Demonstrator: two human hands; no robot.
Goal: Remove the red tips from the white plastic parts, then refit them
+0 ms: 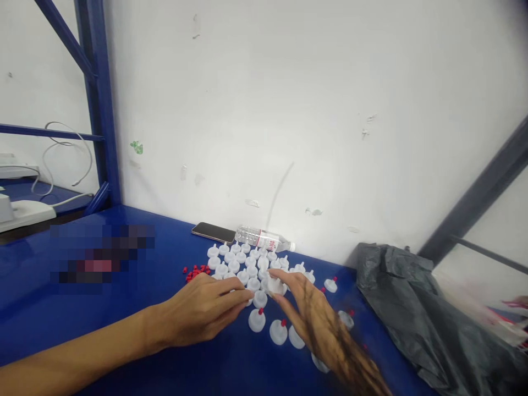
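Many white plastic discs with short stems (233,267) lie bunched in front of me, a few near me carrying red caps (284,323) on their stems. My right hand (305,308) grips one white disc (275,285) between thumb and fingers, over the bunch's right side. At the bunch's near edge, my left hand (206,308) has its fingers pressed together, tips beside the discs; what they hold, if anything, is hidden. Beyond my left hand sits a small pile of loose red caps (196,271). Several capped discs lie partly behind my right hand.
Behind the discs a clear plastic bottle (264,239) lies on its side next to a dark phone (213,232). A dark grey plastic bag (396,291) covers the right side of the blue table (136,258). A white wall (264,110) rises behind, with a blue post (103,110) at left.
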